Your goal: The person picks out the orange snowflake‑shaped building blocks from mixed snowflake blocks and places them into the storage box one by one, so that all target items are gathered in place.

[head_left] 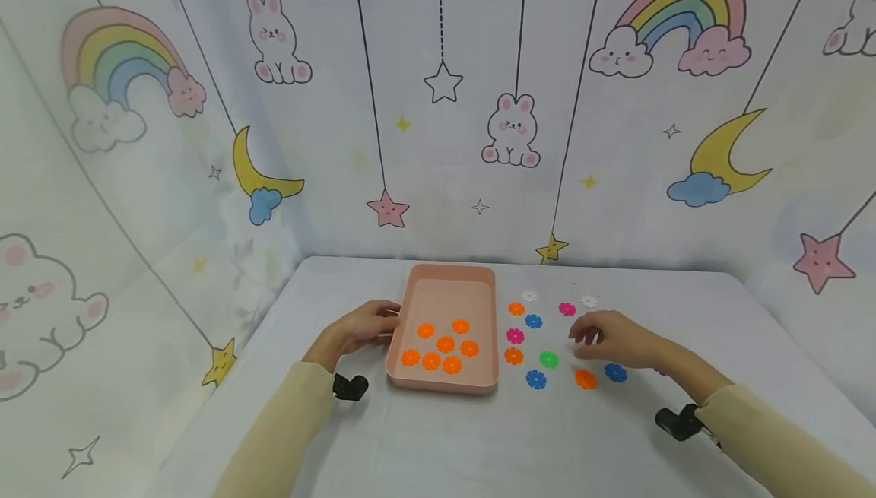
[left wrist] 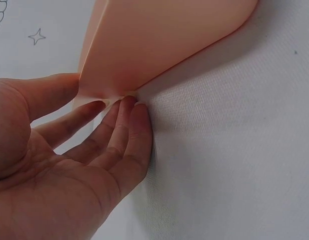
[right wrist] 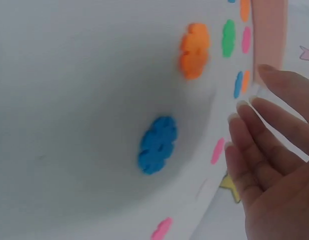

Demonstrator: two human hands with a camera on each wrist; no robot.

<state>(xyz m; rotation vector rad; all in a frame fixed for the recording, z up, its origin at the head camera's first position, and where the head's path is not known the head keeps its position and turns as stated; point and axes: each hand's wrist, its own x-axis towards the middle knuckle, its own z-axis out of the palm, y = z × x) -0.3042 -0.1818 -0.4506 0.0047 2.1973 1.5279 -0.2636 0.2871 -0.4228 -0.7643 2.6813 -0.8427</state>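
A shallow pink tray [head_left: 448,293] lies on the white table, with several orange notched, flower-shaped plastic discs [head_left: 445,344] in its near half. At its left side, my left hand [head_left: 366,323] holds the edge. The left wrist view shows the thumb and bent fingers [left wrist: 139,125] at the tray wall [left wrist: 144,45], one fingertip partly hidden. My right hand [head_left: 616,338] hovers over the loose discs to the right, fingers loosely bent and nothing between them. Nearest it lie an orange disc [right wrist: 195,51], a blue disc [right wrist: 158,145] and a green disc [head_left: 549,360].
More loose discs spread right of the tray: pink [head_left: 515,336], white [head_left: 530,296], blue [head_left: 537,379] and orange [head_left: 516,309]. Some lie partly behind the right forearm. A patterned cloth backdrop [head_left: 438,141] hangs behind the table [head_left: 438,437] and along its left side.
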